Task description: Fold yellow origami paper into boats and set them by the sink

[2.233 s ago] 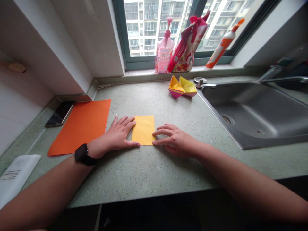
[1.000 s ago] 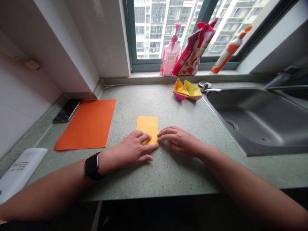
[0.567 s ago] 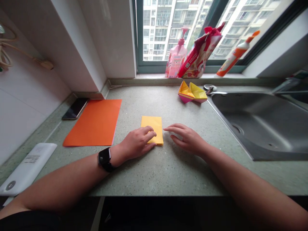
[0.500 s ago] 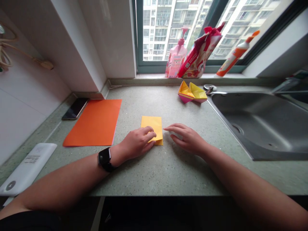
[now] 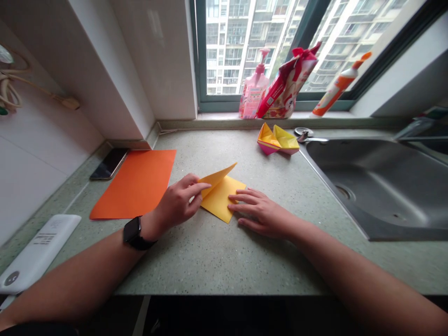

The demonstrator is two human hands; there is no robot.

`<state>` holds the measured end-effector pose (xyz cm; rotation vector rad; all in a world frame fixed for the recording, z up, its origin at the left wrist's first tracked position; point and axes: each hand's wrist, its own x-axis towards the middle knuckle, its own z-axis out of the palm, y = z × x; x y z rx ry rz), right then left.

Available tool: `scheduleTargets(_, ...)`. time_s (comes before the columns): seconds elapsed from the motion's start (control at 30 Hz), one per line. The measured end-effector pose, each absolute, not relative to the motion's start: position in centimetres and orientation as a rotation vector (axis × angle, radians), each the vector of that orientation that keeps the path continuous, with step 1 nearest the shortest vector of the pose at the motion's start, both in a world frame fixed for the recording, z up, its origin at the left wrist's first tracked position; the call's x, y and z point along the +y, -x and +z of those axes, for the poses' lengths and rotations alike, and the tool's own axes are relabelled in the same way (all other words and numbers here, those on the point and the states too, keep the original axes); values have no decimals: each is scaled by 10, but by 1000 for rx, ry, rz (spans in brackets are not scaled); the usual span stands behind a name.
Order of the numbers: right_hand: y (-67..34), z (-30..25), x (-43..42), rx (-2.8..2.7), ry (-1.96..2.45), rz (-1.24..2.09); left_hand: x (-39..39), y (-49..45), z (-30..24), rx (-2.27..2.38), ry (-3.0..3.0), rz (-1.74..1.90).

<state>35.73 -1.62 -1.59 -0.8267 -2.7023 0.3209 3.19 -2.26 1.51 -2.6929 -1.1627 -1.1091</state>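
On the speckled counter [image 5: 210, 261], pinched a raised flap [image 5: 216, 178] of smooth yellow paper [image 5: 227, 189] in the left hand [image 5: 180, 198]; touched its flat layer [image 5: 217, 207] with the outstretched right hand [image 5: 261, 212].

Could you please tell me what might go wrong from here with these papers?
The yellow paper could crease crookedly: the left hand pinches its raised flap while the rest lies askew on the countertop. It might also slip or twist, since the right hand rests only near one edge. Less likely, a stray nudge could send the folded yellow-and-pink paper toward the sink close beside it.
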Motion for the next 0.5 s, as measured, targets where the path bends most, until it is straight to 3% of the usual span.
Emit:
scheduleTargets(0.23, -363, -12, -19, -2719, 852, 318, -8, -9, 10, -1532, 2423, -597)
scheduleTargets(0.5, -363, -12, -20, -2690, 834, 299, -8, -27, -10, -1091, 2953, -409)
